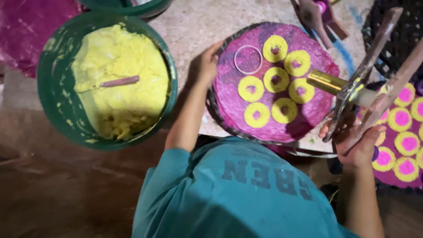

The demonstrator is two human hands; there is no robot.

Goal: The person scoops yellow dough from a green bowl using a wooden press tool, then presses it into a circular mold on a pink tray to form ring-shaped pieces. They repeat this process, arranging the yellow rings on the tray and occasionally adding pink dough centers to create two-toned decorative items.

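A round woven tray [214,110] covered with a magenta cloth lies in front of me. Several yellow dough rings [276,79] lie coiled on it, beside one thin pale ring outline [248,59]. My left hand [207,61] grips the tray's left rim. My right hand [358,142] is closed around the two long handles of a hand press [365,79]. The press's brass cylinder [325,82] points over the right side of the tray.
A green bucket [53,110] of yellow dough with a stick [120,81] stands at the left. A second tray of yellow rings with pink centres [402,132] lies at the right. A black crate [398,39] and a wooden tool [317,15] are at the back.
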